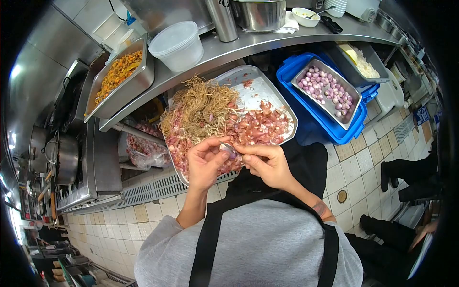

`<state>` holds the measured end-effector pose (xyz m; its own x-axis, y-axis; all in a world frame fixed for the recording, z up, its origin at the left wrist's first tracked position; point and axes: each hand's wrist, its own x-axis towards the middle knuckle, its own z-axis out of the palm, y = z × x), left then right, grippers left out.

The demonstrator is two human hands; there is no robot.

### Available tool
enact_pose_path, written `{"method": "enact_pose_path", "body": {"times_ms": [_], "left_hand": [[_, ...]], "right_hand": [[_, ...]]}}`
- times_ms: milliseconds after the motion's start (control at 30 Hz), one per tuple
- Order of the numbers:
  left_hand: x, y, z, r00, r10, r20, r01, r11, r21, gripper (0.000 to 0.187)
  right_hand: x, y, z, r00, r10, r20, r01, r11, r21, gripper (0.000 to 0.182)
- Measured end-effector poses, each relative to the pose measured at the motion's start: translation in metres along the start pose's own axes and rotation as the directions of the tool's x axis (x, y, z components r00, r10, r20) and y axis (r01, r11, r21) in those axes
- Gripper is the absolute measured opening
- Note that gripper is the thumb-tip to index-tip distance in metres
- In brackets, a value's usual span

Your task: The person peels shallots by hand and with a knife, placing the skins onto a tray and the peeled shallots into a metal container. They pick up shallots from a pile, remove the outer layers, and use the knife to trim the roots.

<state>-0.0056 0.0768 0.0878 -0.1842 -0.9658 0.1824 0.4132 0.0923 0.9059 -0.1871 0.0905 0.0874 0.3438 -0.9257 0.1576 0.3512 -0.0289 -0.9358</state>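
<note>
A single head-worn camera looks steeply down from above the person's chest, close over both hands at centre frame. Its wide fisheye lens bends the edges, taking in the steel counter (267,43) far ahead, tiled floor (363,162) on the right and kitchen equipment on the left.

Pink-red shallot skins (258,126) on a silver tray (258,88); purple peeled shallots (325,88); blue crate (311,119).

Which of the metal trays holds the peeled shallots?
The small metal tray sitting in the blue crate on the right: its shallots are smooth and pale purple. The big tray by the hands holds skins and roots.
</note>
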Motion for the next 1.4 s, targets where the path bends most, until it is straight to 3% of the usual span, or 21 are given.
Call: {"method": "enact_pose_path", "body": {"times_ms": [33, 267, 400, 567, 667, 767, 900, 933, 1033, 1200, 1400], "left_hand": [[0.000, 0.002, -0.001, 1.000, -0.014, 0.022, 0.014, 1.000, -0.004, 0.028], [0.003, 0.003, -0.007, 0.988, 0.000, 0.156, -0.016, 0.995, 0.103, 0.033], [0.003, 0.002, -0.006, 0.990, -0.021, 0.141, -0.001, 0.987, 0.159, 0.043], [0.006, 0.006, 0.000, 0.989, -0.022, 0.149, 0.008, 0.995, 0.096, 0.063], [0.003, 0.013, 0.003, 0.970, -0.046, 0.237, 0.036, 0.998, 0.046, 0.069], [0.000, 0.012, 0.005, 0.972, -0.061, 0.227, 0.062, 0.998, 0.003, 0.068], [0.004, 0.006, 0.003, 0.998, -0.040, 0.049, 0.036, 0.997, 0.072, 0.059], [0.005, 0.005, 0.003, 1.000, -0.013, 0.027, 0.010, 0.996, 0.092, 0.047], [0.005, 0.003, -0.006, 0.993, 0.001, 0.121, -0.017, 0.992, 0.127, 0.037], [0.006, 0.005, -0.001, 0.994, 0.053, 0.093, -0.065, 0.990, 0.127, 0.029], [0.006, 0.000, -0.005, 0.986, 0.115, 0.123, -0.133, 0.980, 0.151, 0.027]], "right_hand": [[-0.001, 0.001, -0.002, 0.995, 0.098, 0.022, -0.099, 0.989, 0.108, 0.025], [0.005, -0.001, -0.012, 0.949, 0.286, 0.129, -0.314, 0.856, 0.412, 0.026], [0.005, -0.003, -0.010, 0.945, 0.306, 0.118, -0.325, 0.829, 0.454, 0.025], [0.005, -0.003, -0.007, 0.949, 0.307, 0.076, -0.309, 0.849, 0.429, 0.025], [0.009, 0.002, -0.011, 0.949, 0.308, -0.064, -0.247, 0.856, 0.454, 0.025], [0.014, 0.006, -0.023, 0.957, 0.217, -0.193, -0.142, 0.930, 0.338, 0.026], [0.008, 0.003, -0.015, 0.987, 0.124, -0.105, -0.112, 0.987, 0.111, 0.029], [0.007, 0.000, -0.013, 0.990, 0.113, -0.088, -0.106, 0.992, 0.075, 0.030], [0.008, -0.004, -0.009, 0.994, 0.091, -0.060, -0.090, 0.996, 0.017, 0.033], [0.004, -0.010, -0.005, 0.999, 0.011, 0.047, -0.006, 0.995, -0.096, 0.038], [0.005, -0.009, -0.002, 0.997, -0.048, 0.067, 0.060, 0.981, -0.187, 0.031]]}}
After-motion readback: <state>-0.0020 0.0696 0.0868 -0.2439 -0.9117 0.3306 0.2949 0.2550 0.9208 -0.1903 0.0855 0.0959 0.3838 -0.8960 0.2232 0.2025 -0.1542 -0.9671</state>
